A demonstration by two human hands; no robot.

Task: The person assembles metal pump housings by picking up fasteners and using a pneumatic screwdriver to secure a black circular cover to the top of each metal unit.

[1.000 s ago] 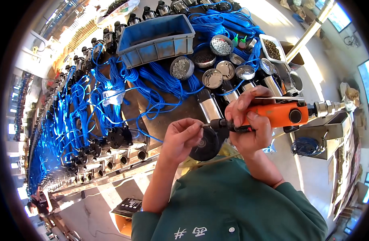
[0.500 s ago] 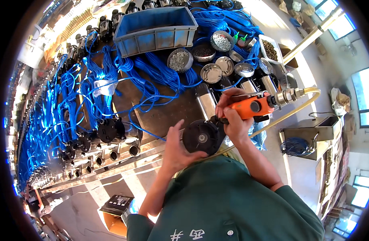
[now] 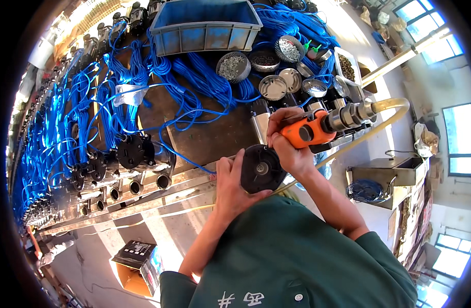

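My right hand [image 3: 293, 155] is wrapped round an orange air screwdriver [image 3: 305, 131], with a metal coupling and a yellowish hose [image 3: 368, 138] at its far end. The tool's tip is by the upper right rim of a black round end cover [image 3: 253, 177]; fingers hide whether it touches a screw. My left hand [image 3: 229, 189] grips that cover by its left and near edge. A round metal-coloured hub shows in the middle of the cover. Just beyond it lies a shiny metal cylinder [image 3: 260, 122], partly hidden by my right hand.
A blue plastic crate [image 3: 207, 38] stands on the far side of the bench. Metal bowls of screws [image 3: 233, 66] and a white tray of small parts [image 3: 346, 66] are at the back right. Coils of blue cable [image 3: 181, 95] and several pumps [image 3: 135, 151] fill the left. An opened box [image 3: 135, 264] is on the floor.
My left hand has closed from a spread pose onto the black cover. The screwdriver has swung left and nearer, its tip now at the cover's upper right rim. The whole view has shifted slightly.
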